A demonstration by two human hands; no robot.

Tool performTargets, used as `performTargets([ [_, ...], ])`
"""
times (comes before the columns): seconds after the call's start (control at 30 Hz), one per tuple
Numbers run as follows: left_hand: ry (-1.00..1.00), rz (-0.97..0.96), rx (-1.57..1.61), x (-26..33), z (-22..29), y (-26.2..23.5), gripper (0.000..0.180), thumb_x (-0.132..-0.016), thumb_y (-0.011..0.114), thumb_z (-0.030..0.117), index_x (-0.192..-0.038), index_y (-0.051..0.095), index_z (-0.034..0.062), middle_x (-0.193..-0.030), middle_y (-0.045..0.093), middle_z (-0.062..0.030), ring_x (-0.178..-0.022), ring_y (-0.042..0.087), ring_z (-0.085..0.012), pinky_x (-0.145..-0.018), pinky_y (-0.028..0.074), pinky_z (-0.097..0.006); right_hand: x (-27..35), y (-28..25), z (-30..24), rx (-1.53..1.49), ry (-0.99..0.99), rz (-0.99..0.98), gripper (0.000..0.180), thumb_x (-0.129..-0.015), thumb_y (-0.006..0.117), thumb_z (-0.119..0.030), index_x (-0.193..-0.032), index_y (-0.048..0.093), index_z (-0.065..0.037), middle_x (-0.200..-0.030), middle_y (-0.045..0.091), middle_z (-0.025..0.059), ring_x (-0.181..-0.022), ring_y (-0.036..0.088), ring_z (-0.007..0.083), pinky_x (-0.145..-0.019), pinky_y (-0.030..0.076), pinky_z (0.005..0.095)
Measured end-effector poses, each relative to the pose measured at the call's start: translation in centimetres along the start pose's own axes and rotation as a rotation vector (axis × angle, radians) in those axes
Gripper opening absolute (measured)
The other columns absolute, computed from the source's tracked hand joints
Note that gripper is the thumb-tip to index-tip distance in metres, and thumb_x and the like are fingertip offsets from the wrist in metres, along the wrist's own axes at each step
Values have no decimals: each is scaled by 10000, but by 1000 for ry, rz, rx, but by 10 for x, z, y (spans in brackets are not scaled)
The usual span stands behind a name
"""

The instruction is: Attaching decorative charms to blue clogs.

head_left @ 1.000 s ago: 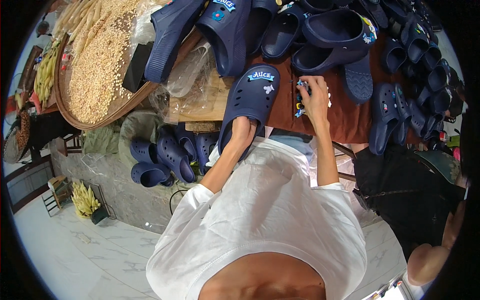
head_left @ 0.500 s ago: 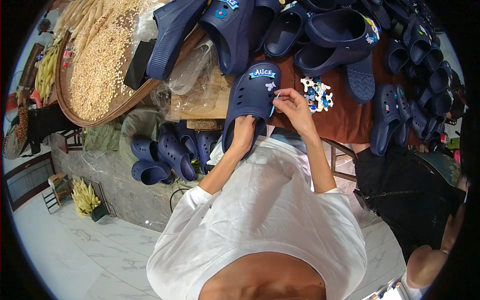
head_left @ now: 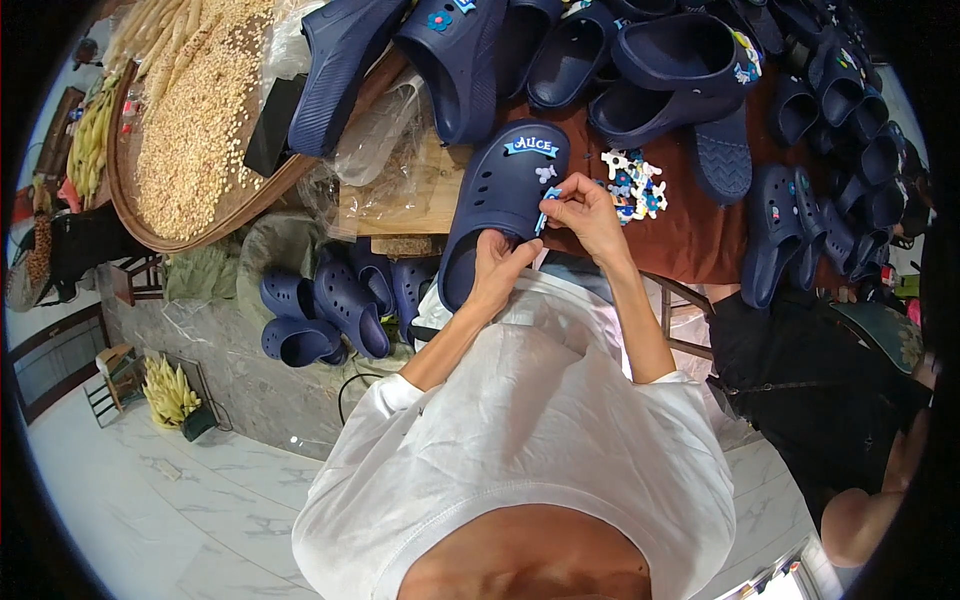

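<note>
A navy clog (head_left: 499, 197) with vent holes lies toe-away at the table's near edge. On its toe sit a light-blue banner charm (head_left: 531, 147) and a small pale charm (head_left: 547, 172). My left hand (head_left: 498, 268) grips the clog at its opening, some fingers hidden inside and the thumb out toward the right side. In a pinch, my right hand (head_left: 586, 214) holds a small blue-and-white shoe charm (head_left: 543, 212) against the clog's right side. Right of that hand lies a pile of mixed charms (head_left: 634, 186).
Navy clogs (head_left: 665, 80) crowd the table's back and right. At left stands a round tray (head_left: 190, 130) of loose kernels. More clogs (head_left: 325, 310) rest lower left. A person in black (head_left: 810, 390) is at the right.
My left thumb has come out of the clog and swung right toward the charm. My right hand has brought the charm slightly lower, against the clog's side.
</note>
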State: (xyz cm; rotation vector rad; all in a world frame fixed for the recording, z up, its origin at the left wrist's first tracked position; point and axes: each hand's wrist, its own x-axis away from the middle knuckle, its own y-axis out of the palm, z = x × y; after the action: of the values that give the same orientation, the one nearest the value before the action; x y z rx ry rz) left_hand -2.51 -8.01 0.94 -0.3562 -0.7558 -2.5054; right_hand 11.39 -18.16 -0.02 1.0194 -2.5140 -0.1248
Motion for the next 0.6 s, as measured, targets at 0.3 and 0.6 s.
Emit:
performTargets([
  [0.3, 98, 62, 12, -5, -10, 6, 277, -824, 653, 13, -1074, 560, -57, -989, 623, -57, -839, 591, -106, -740, 476, -246, 2, 13, 20, -115, -80, 98, 230, -824, 730, -45, -883, 508, -65, -710, 579, -19, -627, 561, 37, -526, 457, 177],
  [0.6, 88, 137, -5, -5, 0, 16, 217, -852, 634, 56, -1025, 609, -73, -942, 657, -59, -791, 604, -93, -725, 472, -225, 18, 18, 32, -188, -26, 192, 237, -883, 672, -102, -1045, 519, -22, -885, 594, 40, -768, 593, 86, -676, 513, 220],
])
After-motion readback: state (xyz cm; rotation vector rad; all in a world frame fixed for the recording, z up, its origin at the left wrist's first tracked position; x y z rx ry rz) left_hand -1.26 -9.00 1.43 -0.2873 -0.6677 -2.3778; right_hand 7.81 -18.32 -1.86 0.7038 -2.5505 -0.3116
